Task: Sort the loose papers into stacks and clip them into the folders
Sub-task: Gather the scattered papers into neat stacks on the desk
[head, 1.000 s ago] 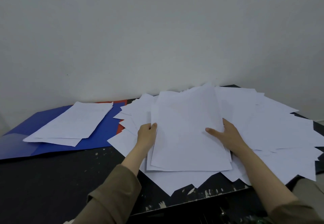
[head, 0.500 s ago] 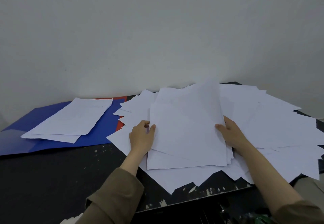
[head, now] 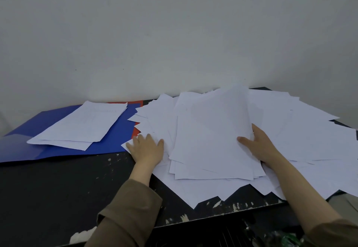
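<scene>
The loose papers [head: 302, 130] lie in a big mess on the right of the black counter [head: 58, 188]. The left hand [head: 148, 150] lies flat and spread on them. The right hand [head: 257, 144] holds the side of a small stack [head: 211, 136]. Paper is light, bendy and slippery, so grip both side edges

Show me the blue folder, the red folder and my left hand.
blue folder [head: 58, 150], head view, bare front cover.
red folder [head: 136, 131], head view, exposed edge.
left hand [head: 148, 148], head view, back of hand.
</scene>
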